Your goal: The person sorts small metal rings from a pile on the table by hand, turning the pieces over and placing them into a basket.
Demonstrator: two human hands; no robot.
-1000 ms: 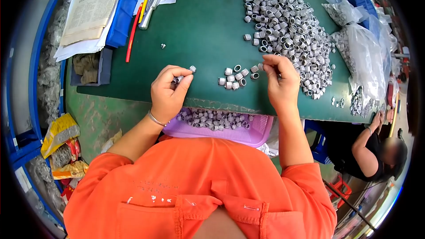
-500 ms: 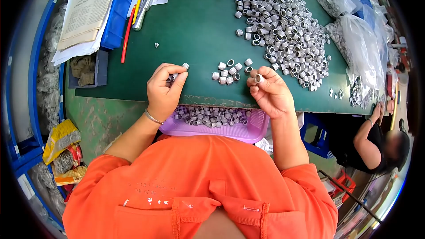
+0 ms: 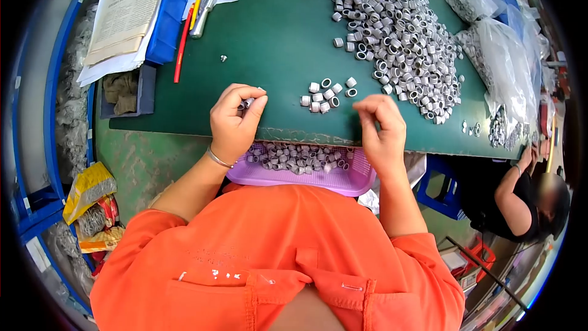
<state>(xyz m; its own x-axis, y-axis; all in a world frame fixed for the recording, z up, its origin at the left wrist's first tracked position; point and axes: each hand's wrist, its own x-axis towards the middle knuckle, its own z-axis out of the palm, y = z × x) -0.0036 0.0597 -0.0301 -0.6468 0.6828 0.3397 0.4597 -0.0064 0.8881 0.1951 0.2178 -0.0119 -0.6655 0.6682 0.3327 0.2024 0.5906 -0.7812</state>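
My left hand [image 3: 237,119] is closed over the table's near edge, with a few small grey metal rings [image 3: 246,103] in its curled fingers and at its fingertips. My right hand [image 3: 384,130] hangs by the same edge, thumb and forefinger apart, with no ring visible in it. Between the hands, a small group of rings [image 3: 322,94] lies on the green tabletop [image 3: 263,30]. Beyond my right hand spreads a large heap of the same rings [image 3: 401,43]. Below the edge, in front of my body, a purple plastic basket [image 3: 362,175] holds many rings; a blurred pale one shows above them.
Pens [image 3: 183,49] and a metal tool [image 3: 211,0] lie at the left, near a blue tray [image 3: 174,18] with papers. Clear bags of parts [image 3: 505,61] stand at the right. Another person [image 3: 514,202] sits at the table's right end.
The ring in my right fingertips has left them, and the thumb and forefinger have parted. A blurred pale ring now shows over the basket. My left hand still holds its rings.
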